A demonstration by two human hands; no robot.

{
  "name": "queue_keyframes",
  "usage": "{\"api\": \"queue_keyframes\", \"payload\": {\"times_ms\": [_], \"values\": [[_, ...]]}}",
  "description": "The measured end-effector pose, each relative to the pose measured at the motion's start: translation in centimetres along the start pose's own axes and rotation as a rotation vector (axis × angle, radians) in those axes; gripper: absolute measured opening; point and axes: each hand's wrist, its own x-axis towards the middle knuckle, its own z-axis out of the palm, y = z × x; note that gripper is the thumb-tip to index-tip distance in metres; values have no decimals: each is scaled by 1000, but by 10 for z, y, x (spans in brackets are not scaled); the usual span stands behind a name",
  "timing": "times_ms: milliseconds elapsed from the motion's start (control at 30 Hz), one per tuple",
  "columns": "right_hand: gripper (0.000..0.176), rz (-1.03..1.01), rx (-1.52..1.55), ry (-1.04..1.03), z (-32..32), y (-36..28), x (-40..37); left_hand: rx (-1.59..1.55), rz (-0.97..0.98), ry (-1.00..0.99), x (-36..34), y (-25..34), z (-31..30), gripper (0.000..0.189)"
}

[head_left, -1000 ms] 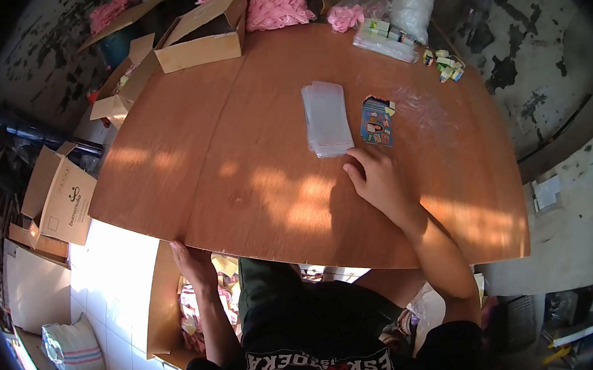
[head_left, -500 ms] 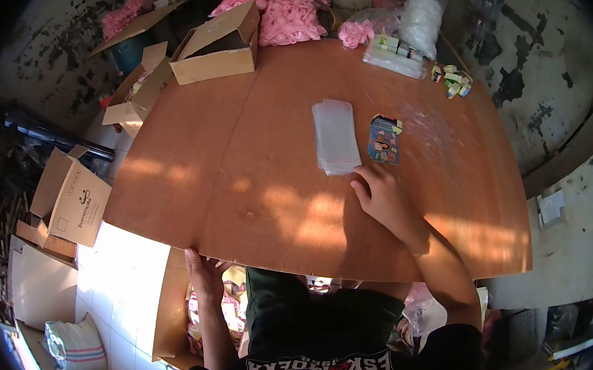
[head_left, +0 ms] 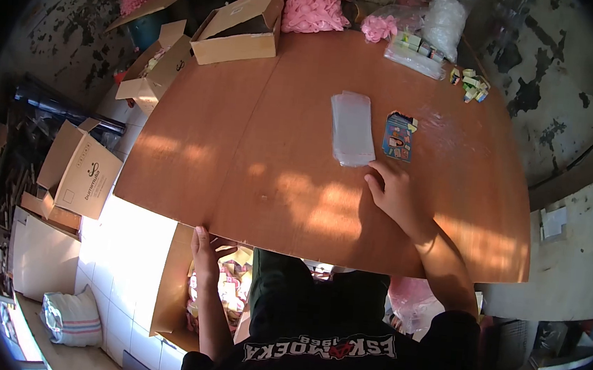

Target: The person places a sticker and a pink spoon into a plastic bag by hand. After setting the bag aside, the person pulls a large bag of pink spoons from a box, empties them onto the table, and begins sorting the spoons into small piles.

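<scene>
A stack of clear plastic sleeves [head_left: 353, 130] lies on the brown wooden table [head_left: 243, 152]. Just right of it is a small pile of blue printed cards [head_left: 399, 137]. My right hand [head_left: 393, 188] rests at the lower right corner of the sleeves, index finger extended and thumb apart, with nothing visible in it. At the table's front edge is my left hand [head_left: 209, 253], its fingers spread and partly beneath the edge, above an open carton of small wrapped packets [head_left: 231, 288].
Along the back stand an open cardboard box [head_left: 237, 42], bags of pink pieces [head_left: 315, 7] and a clear bag [head_left: 443, 29]. Small boxes [head_left: 471, 86] lie at the back right. More cartons [head_left: 79, 169] and a white sack [head_left: 72, 318] are at the left.
The whole view has shifted and turned slightly. Both hands keep nearly the same places relative to the table and the sleeves.
</scene>
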Motion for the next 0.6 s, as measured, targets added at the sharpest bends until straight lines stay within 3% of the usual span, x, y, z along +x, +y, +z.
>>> {"api": "queue_keyframes", "payload": {"times_ms": [200,267,333,367,500,600], "values": [[21,-48,30,21,-2,1,5,265,-104,67,-1,38,-13,58],[22,-46,45,6,-4,-2,3,744,-186,-122,-3,63,-25,59],[26,-37,58,31,-2,-2,3,935,-236,-177,-13,102,-22,58],[27,15,105,15,-2,-2,0,876,-138,-108,-13,113,-18,56],[26,114,98,-6,-4,-4,5,890,-137,-6,2,115,-15,45],[23,159,91,-16,0,3,9,879,-275,-187,2,134,1,30]]}}
